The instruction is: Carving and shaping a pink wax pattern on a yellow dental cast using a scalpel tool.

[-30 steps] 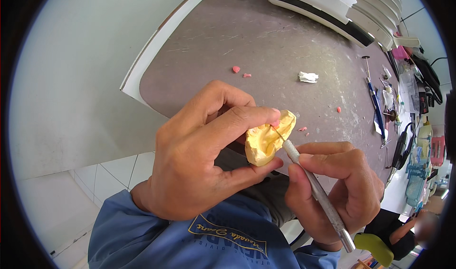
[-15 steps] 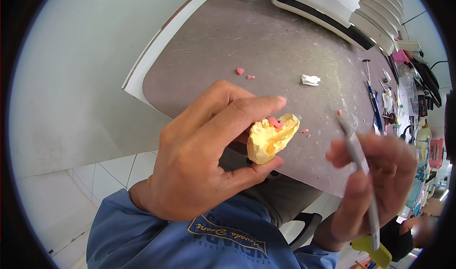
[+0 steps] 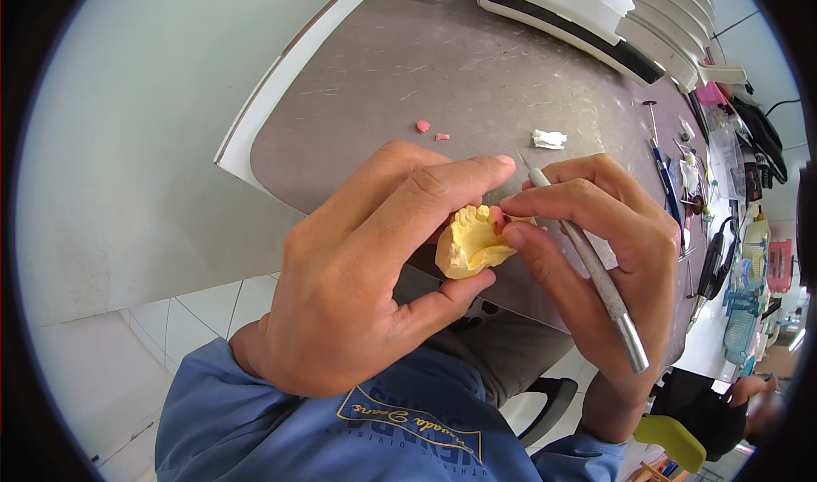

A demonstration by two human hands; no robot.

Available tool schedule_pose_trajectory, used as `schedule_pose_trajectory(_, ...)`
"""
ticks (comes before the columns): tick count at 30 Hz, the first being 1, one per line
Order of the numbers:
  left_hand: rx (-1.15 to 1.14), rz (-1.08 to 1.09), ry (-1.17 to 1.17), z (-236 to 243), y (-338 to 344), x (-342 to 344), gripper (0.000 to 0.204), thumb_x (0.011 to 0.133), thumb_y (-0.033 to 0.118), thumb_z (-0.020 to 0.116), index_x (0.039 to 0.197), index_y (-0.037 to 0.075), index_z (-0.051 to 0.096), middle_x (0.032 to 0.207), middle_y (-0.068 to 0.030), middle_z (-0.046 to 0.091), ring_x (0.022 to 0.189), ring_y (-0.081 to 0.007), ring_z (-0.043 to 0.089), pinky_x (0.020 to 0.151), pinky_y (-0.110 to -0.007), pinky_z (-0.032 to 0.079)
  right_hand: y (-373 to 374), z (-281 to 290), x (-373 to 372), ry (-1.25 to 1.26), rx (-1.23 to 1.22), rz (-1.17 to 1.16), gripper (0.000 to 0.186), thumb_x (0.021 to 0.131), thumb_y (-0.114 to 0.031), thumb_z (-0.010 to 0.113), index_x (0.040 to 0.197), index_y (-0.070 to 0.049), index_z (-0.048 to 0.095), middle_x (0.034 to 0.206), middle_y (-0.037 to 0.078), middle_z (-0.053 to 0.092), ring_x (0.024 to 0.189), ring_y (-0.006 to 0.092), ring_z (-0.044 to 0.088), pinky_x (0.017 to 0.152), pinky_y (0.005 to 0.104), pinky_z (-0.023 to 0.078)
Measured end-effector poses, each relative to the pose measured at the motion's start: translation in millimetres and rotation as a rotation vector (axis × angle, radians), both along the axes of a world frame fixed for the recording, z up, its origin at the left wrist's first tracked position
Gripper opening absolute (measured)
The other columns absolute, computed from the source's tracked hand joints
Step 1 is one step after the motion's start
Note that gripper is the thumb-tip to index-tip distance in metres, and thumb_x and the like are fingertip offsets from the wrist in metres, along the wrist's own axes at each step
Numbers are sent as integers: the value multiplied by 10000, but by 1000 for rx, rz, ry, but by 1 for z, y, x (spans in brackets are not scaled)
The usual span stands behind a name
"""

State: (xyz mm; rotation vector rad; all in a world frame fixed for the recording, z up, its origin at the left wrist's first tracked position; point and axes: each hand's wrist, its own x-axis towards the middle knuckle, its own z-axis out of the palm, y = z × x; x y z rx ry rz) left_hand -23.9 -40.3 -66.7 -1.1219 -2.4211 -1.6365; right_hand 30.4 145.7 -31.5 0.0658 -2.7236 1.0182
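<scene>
My left hand (image 3: 340,261) grips a yellow plaster dental model (image 3: 464,252) between its fingers and thumb, with the row of teeth turned up. Pink wax-like material (image 3: 498,219) sits on the ridge beside the teeth, partly covered by fingertips. Close against that side of the model is my right hand (image 3: 613,235), its thumb and forefinger tips at the pink material. Tucked between the fingers of this hand, a slim grey metal carving knife (image 3: 602,286) points its thin tip up and away, apart from the model.
Small pink scraps (image 3: 423,126) and a crumpled white piece (image 3: 549,139) lie on the grey tabletop (image 3: 357,99). A white and black machine (image 3: 553,14) with a ribbed hose stands at the back. Slender tools (image 3: 666,176) and a black handpiece (image 3: 708,265) are at right, near another person (image 3: 711,405).
My right hand has moved left and up to the model, bringing the knife along, and its fingertips now meet the pink material. My left hand has tilted the model slightly.
</scene>
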Motion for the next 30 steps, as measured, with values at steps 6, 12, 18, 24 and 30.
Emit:
schedule_pose_trajectory(6, 8, -2, 8, -1, 0, 0, 606, 675, -67, 818, 1243, 10, 622, 1082, -108, 609, 948, -175, 664, 769, -277, 614, 0, 0, -3, -15, 19, 18, 162, 725, -16, 757, 886, -17, 741, 872, 113, 666, 771, 193, 647, 702, 284, 476)
schedule_pose_trajectory(12, 8, 7, 23, -1, 0, 1, 604, 670, -68, 822, 1235, 14, 626, 1082, -108, 614, 953, -178, 667, 763, -276, 617, 0, -1, -2, -4, 16, 32, 167, 716, -15, 744, 883, -19, 740, 864, 110, 667, 762, 190, 654, 693, 281, 478)
schedule_pose_trajectory(18, 8, 1, 41, -2, 0, 0, 593, 667, -56, 832, 1221, 17, 635, 1093, -114, 619, 950, -179, 669, 766, -279, 618, -1, -2, 0, -9, -65, 5, 176, 717, -25, 749, 892, -15, 740, 888, 111, 672, 753, 186, 668, 667, 277, 491)
schedule_pose_trajectory(24, 22, -5, 101, -3, 2, 0, 569, 665, -41, 841, 1197, 21, 650, 1071, -118, 635, 919, -181, 680, 737, -273, 604, 0, -4, 0, -7, -25, 47, 194, 711, -12, 754, 905, -10, 741, 896, 114, 680, 747, 190, 675, 669, 282, 504)
schedule_pose_trajectory(30, 31, -8, 100, -3, 2, 1, 561, 663, -42, 841, 1188, 22, 657, 1067, -122, 642, 916, -186, 682, 737, -275, 597, 0, -7, 0, 36, -17, 68, 197, 710, -12, 764, 907, -11, 741, 893, 118, 692, 759, 187, 682, 673, 278, 510)
